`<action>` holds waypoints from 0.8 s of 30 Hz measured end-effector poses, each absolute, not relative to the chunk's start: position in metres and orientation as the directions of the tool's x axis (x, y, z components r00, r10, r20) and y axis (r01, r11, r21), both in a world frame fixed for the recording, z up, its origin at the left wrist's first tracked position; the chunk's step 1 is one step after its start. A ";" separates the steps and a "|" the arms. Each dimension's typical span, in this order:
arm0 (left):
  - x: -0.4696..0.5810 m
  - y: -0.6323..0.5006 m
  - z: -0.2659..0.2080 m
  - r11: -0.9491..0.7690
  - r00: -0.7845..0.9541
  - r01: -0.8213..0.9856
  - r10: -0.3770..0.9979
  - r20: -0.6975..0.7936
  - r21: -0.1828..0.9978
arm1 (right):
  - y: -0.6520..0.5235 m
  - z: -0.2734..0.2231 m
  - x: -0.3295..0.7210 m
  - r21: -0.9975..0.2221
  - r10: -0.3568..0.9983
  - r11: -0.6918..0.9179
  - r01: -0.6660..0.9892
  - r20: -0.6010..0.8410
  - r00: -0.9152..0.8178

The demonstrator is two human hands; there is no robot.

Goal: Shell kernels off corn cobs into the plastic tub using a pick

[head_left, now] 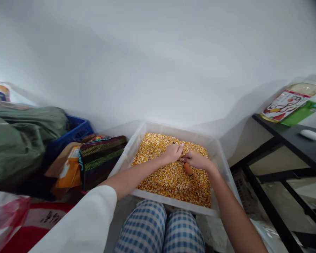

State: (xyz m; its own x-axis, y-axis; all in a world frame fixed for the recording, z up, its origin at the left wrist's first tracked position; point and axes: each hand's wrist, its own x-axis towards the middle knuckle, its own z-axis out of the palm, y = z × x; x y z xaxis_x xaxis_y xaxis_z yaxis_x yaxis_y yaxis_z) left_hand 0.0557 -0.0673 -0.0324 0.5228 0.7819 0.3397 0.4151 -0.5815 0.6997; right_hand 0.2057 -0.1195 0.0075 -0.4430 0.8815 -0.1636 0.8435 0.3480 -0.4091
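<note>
A translucent white plastic bin (173,203) holds a thick layer of yellow and pale corn kernels (158,181). My left hand (173,153) is over the middle of the corn, its fingers curled closed. Close beside it, my right hand (197,160) has its thumb and fingers drawn together, pointing at the left fingertips. What either hand pinches is too small or hidden to make out. An orange-brown block-like object (188,169) rests on the kernels just under my right hand; its kind is unclear.
On the right, a black-framed table (292,140) carries a bottle (289,103), a green packet (302,112) and a white oval object (310,134). At left stand a blue crate (80,130) with green cloth (23,137), a dark mesh bag (102,158) and red-white bags (42,218). A white wall rises behind.
</note>
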 end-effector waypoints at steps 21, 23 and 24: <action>0.020 -0.016 -0.024 -0.276 0.259 0.223 0.941 0.216 0.935 | -0.113 -0.020 0.167 -0.372 0.941 0.321 0.871 0.017 -0.339; 0.020 -0.016 -0.023 -0.268 0.277 0.221 0.939 0.203 0.938 | -0.111 -0.021 0.169 -0.367 0.945 0.318 0.874 0.045 -0.324; 0.020 -0.016 -0.023 -0.265 0.284 0.226 0.939 0.197 0.938 | -0.111 -0.021 0.169 -0.360 0.945 0.321 0.876 0.052 -0.324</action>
State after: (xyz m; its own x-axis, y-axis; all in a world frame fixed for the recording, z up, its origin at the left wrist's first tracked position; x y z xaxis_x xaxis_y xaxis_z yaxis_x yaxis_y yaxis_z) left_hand 0.0204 -0.0161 -0.0225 0.2837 0.9386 0.1965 0.2256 -0.2645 0.9376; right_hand 0.1694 -0.1112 -0.0208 -0.3243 0.9445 0.0520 0.8760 0.3207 -0.3604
